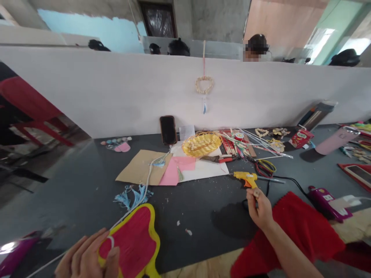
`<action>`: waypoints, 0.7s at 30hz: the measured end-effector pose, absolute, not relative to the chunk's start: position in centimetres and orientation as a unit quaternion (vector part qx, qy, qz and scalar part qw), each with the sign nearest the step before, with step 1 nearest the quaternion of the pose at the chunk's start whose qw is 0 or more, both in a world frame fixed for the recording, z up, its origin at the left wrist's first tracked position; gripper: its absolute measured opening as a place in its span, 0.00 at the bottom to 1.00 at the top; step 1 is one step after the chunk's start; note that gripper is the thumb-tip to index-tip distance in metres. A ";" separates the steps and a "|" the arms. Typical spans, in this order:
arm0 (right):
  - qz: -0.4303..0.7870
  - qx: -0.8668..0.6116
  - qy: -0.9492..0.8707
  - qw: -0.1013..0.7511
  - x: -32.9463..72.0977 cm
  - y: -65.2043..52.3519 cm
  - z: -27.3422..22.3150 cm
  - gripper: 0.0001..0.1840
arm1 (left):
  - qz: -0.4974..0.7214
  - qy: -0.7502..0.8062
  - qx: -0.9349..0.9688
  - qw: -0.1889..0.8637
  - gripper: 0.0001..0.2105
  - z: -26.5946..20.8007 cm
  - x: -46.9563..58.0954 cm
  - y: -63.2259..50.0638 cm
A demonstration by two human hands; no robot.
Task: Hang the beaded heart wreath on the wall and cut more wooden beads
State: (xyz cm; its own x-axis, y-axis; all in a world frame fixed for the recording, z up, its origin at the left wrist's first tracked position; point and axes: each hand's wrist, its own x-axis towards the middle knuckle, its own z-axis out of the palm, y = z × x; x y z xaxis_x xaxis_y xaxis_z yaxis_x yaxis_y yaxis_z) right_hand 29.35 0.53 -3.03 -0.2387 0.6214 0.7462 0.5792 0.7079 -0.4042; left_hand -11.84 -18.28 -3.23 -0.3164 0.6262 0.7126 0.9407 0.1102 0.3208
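Note:
My left hand [89, 256], at the bottom left, grips the left edge of a flat red cutout with a yellow border [133, 239]. A short white curved piece shows beside my thumb. My right hand [261, 210] is closed at the handle of a yellow hot glue gun [245, 178], whose nozzle points left and whose orange trigger faces down. A clear glue stick [272, 180] sticks out of its back. Just beyond the cutout lie blue tassels [131, 197], and a white cord [149, 173] runs past them.
Brown paper [142, 166], pink paper [169, 173] and a yellow basket [202, 144] lie ahead, near pliers [220, 158] and scissors [265, 168]. A phone [168, 130] leans on the white partition [130, 92]. Red cloth [292, 231], a purple device [329, 202] and a pink bottle [337, 139] are at right.

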 end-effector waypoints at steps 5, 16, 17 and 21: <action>-0.012 -0.365 -0.808 0.462 29.2 0.2 -3.2 0.08 | -0.354 -0.688 -0.564 0.291 0.12 -2.4 -11.3 -17.9; 0.011 -0.353 -0.848 0.394 28.2 -0.2 -3.6 0.09 | -0.370 -0.642 -0.563 0.366 0.10 -1.0 -10.3 -18.0; 0.015 -0.355 -0.847 0.397 28.2 -0.2 -3.6 0.09 | -0.370 -0.644 -0.564 0.361 0.10 -1.1 -10.4 -18.1; 0.036 -0.362 -0.834 0.415 28.4 -0.3 -3.5 0.09 | -0.350 -0.642 -0.571 0.373 0.11 -1.5 -10.8 -18.2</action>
State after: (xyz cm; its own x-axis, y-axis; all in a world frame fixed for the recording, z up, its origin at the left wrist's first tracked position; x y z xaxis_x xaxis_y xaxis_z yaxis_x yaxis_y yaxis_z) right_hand 28.45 -0.26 -3.54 -0.3933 0.6342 0.6656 0.5738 0.7350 -0.3613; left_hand -10.78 -18.20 -1.52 -0.0694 0.4709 0.8795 0.9944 0.1027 0.0235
